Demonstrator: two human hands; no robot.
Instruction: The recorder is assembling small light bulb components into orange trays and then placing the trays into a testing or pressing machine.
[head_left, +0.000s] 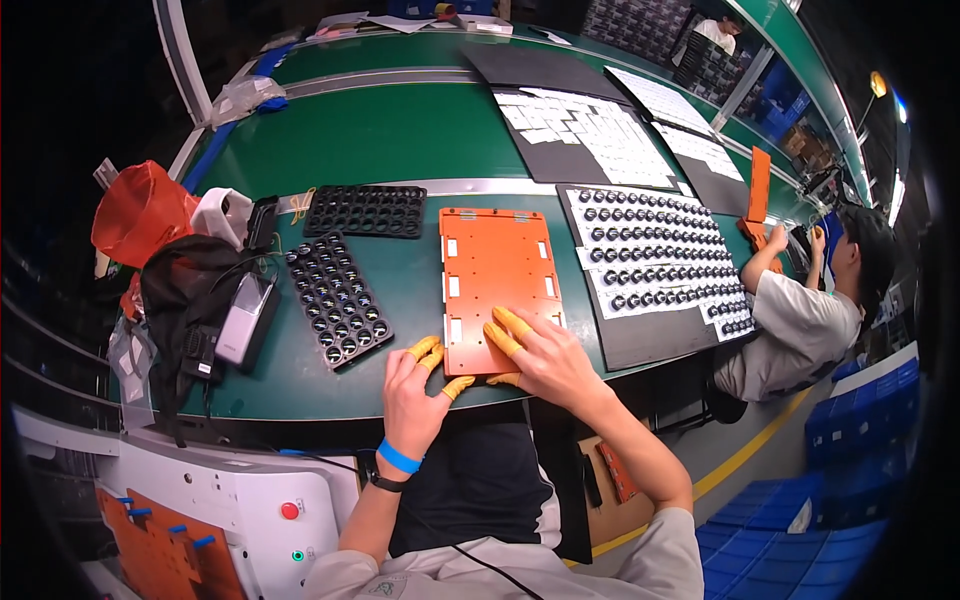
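Observation:
A flat orange fixture plate (490, 270) with small rectangular cut-outs lies on the green bench in front of me, hinge-like metal pieces along its far edge. My right hand (550, 360) grips its near right part, with yellow-covered fingers on the top face and the thumb at the near edge. At the near left corner is my left hand (412, 390), also in yellow finger cots; its fingers touch or nearly touch the left edge, and the thumb is spread toward the near edge. A black tray (340, 300) of round lens-like parts lies to the left.
Another black tray (366, 211) lies behind the first. On the right, a dark board (650, 345) carries rows of small black round parts on white sheets. A black bag (190, 290) and red bin (143, 215) crowd the left. A co-worker (815, 300) handles orange pieces at right.

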